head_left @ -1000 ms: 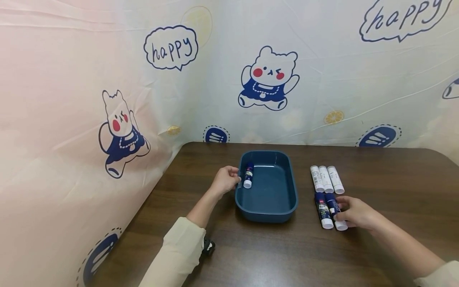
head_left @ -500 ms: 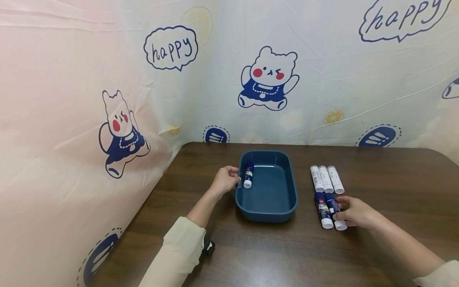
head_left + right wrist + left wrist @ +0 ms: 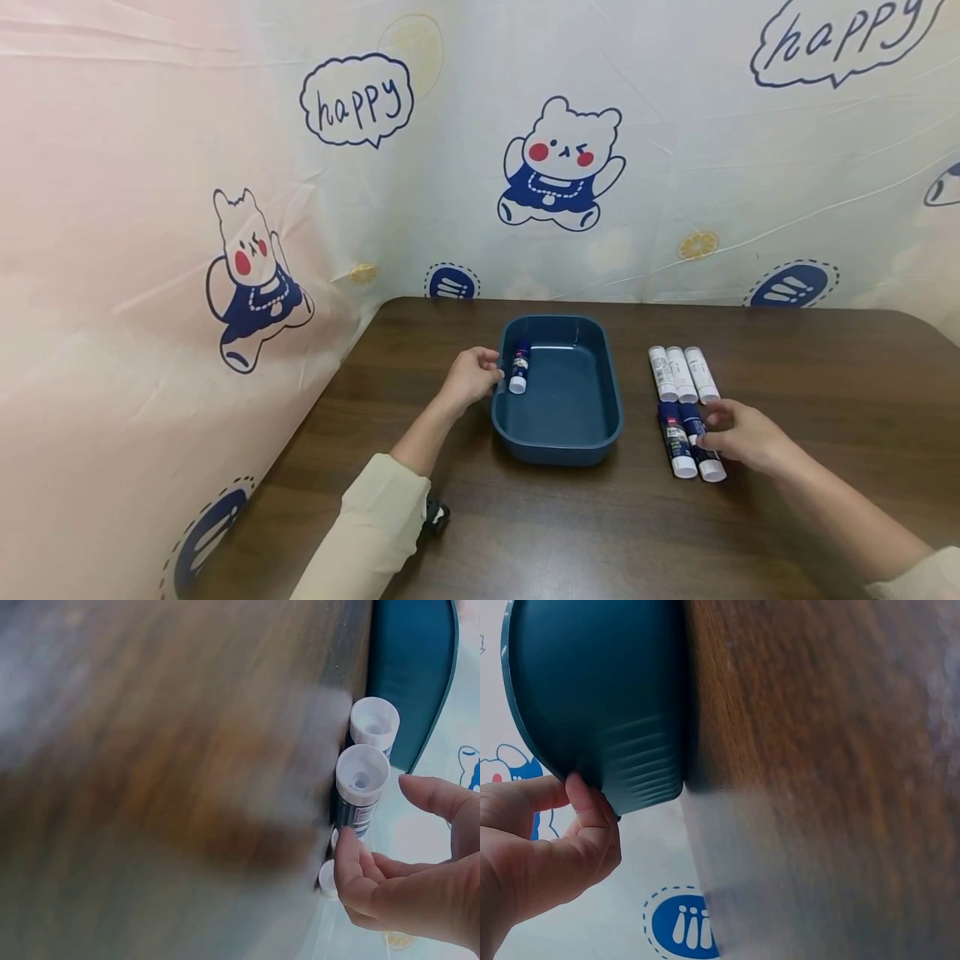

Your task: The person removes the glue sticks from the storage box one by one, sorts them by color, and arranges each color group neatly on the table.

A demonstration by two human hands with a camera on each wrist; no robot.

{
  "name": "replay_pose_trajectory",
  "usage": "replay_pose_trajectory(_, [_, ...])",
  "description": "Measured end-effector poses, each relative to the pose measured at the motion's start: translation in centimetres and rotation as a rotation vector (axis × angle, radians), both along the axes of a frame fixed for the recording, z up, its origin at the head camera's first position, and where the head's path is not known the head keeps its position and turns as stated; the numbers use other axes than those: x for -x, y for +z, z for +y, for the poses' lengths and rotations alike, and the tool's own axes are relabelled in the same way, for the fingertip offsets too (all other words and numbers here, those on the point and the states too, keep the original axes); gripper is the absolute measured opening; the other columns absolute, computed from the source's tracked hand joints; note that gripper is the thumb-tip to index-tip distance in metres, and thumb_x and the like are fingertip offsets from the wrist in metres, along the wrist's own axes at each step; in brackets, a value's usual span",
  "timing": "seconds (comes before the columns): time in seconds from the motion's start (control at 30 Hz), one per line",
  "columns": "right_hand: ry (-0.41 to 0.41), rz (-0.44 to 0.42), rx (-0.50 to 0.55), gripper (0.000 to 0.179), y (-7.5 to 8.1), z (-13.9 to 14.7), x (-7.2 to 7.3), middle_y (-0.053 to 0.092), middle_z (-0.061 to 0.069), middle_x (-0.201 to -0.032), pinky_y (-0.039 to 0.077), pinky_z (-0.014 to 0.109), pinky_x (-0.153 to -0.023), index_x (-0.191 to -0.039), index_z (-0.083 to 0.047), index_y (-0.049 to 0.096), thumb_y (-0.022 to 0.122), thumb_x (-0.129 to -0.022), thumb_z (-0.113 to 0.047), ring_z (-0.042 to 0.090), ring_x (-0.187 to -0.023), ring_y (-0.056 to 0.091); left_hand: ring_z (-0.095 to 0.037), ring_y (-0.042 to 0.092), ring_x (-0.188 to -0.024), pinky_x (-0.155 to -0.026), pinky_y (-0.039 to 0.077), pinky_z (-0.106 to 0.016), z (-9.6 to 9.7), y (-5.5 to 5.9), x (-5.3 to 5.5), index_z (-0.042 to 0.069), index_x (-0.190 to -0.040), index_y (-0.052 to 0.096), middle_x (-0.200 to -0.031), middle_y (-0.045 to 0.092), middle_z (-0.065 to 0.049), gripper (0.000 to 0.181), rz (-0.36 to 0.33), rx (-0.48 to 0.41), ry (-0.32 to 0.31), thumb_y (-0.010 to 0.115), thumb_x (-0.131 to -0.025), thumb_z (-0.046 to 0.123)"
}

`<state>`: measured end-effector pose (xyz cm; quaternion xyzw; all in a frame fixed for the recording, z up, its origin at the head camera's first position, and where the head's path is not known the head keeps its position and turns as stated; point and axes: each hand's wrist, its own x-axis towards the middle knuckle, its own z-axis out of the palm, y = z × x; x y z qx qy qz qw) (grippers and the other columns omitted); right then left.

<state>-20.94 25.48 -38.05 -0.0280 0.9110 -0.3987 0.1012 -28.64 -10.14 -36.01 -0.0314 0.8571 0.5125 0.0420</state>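
In the head view my left hand [image 3: 470, 379] pinches the left rim of a dark teal bin [image 3: 555, 446]. The left wrist view shows that thumb and finger at the bin's rim [image 3: 526, 735]. A blue-and-white glue stick [image 3: 519, 367] lies inside the bin along its left wall. My right hand [image 3: 753, 437] is beside the right one of two glue sticks, this one [image 3: 711, 468] next to its twin [image 3: 677, 442]. In the right wrist view the thumb stands off from the near glue stick [image 3: 361, 780], while the fingertips are close to its side; contact is unclear.
Three white tubes [image 3: 681, 375] lie side by side just behind the two glue sticks. The brown table [image 3: 555, 533] ends at a printed cloth backdrop [image 3: 450, 208]. A small black object [image 3: 435, 517] shows beside the left sleeve.
My right hand has loosened from the right glue stick and lifted slightly backward, its thumb higher. The glue stick stays put. My left hand and the bin have not moved.
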Motion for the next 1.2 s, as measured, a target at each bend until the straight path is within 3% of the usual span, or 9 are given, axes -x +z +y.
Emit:
replay_pose_trajectory(0.2, [-0.014,0.147,-0.058,0.064,0.4,-0.7,0.0,0.049,0.034,-0.114,0.045,0.050,-0.078,-0.128,0.017,0.034,0.065,-0.082,-0.016,0.045,-0.101,0.050,-0.023,0.053,-0.083,-0.070,0.053,-0.032,0.0,0.0,0.0,-0.001,-0.119,0.055,-0.092,0.052,-0.010,0.032,-0.005,0.003,0.004,0.059,-0.088,0.002])
replay_pose_trajectory(0.37, [-0.035,0.216,0.001,0.060,0.7,-1.7,0.0,0.050,0.032,-0.114,0.049,0.041,-0.073,-0.129,0.014,0.036,0.064,-0.084,-0.013,0.041,-0.098,0.054,-0.022,0.053,-0.082,-0.069,0.052,-0.032,0.0,0.0,0.0,-0.001,-0.119,0.055,-0.091,0.052,-0.010,0.032,-0.004,0.002,0.007,0.059,-0.087,0.002])
replay_pose_trajectory(0.53, [-0.058,0.225,0.062,0.057,1.2,-2.8,0.1,0.050,0.029,-0.118,0.050,0.039,-0.075,-0.132,0.011,0.036,0.061,-0.086,-0.013,0.040,-0.103,0.053,-0.022,0.053,-0.081,-0.068,0.052,-0.031,0.0,0.0,0.0,-0.001,-0.118,0.055,-0.090,0.052,-0.010,0.031,-0.005,0.001,0.011,0.059,-0.087,0.002])
replay_pose_trajectory(0.77, [-0.059,0.247,0.148,0.056,1.7,-4.4,0.6,0.052,0.026,-0.118,0.047,0.027,-0.072,-0.133,0.009,0.038,0.061,-0.088,-0.013,0.036,-0.102,0.056,-0.022,0.053,-0.081,-0.067,0.052,-0.031,0.0,0.0,0.0,-0.001,-0.119,0.055,-0.091,0.052,-0.010,0.032,-0.005,0.009,0.011,0.059,-0.087,0.002])
replay_pose_trajectory(0.97, [-0.046,0.196,0.239,0.058,2.1,-5.9,0.9,0.048,0.025,-0.124,0.048,0.032,-0.073,-0.137,0.005,0.034,0.059,-0.089,-0.015,0.033,-0.106,0.053,-0.023,0.053,-0.082,-0.068,0.052,-0.031,0.0,-0.1,0.0,-0.001,-0.119,0.055,-0.091,0.052,-0.010,0.032,-0.002,0.012,0.010,0.059,-0.088,0.002])
replay_pose_trajectory(1.2, [-0.008,0.213,0.279,0.057,2.5,-7.2,1.2,0.047,0.023,-0.123,0.047,0.035,-0.078,-0.137,0.005,0.034,0.058,-0.089,-0.013,0.032,-0.105,0.053,-0.023,0.054,-0.082,-0.068,0.053,-0.031,0.0,-0.1,0.1,-0.001,-0.118,0.055,-0.093,0.054,-0.011,0.031,0.001,0.027,0.011,0.060,-0.088,0.002])
